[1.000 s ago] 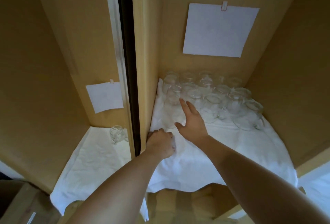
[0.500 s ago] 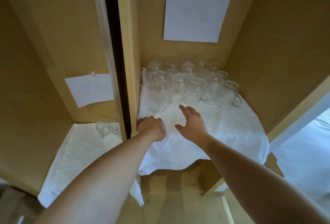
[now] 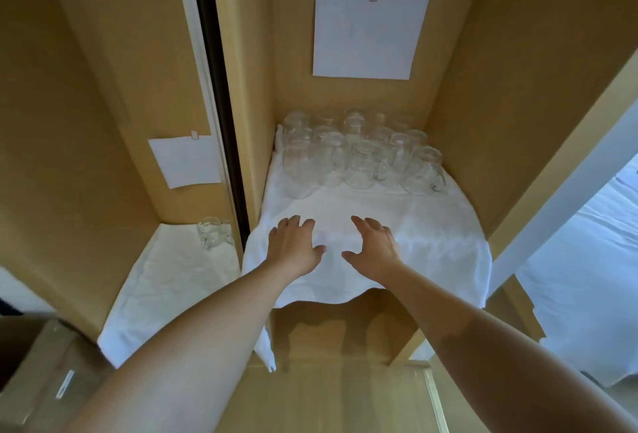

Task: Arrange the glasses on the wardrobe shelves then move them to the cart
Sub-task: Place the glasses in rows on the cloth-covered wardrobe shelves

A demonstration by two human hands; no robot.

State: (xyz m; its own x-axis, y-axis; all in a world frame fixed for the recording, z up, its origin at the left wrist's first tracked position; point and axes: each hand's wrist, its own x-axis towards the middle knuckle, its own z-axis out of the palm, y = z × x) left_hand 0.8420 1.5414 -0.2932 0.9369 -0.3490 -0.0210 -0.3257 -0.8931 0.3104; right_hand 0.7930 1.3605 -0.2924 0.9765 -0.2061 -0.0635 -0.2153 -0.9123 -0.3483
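Several clear glass mugs (image 3: 359, 153) stand bunched in rows at the back of the right wardrobe shelf, on a white cloth (image 3: 442, 246). One more glass mug (image 3: 210, 231) stands alone on the cloth of the left shelf, close to the divider. My left hand (image 3: 293, 248) and my right hand (image 3: 374, 244) hover side by side over the front half of the right shelf's cloth, fingers spread and loosely bent. Neither hand holds anything. Both are well short of the glasses.
A wooden divider with a dark gap (image 3: 221, 94) separates the two shelves. White paper sheets (image 3: 366, 33) are clipped to the back walls. A cardboard box (image 3: 45, 374) sits at lower left. A white-covered surface (image 3: 587, 277) lies to the right of the wardrobe.
My right hand has drawn back from the glasses toward the shelf front. My left hand has uncurled and shifted right, off the divider edge. The view has pulled back a little.
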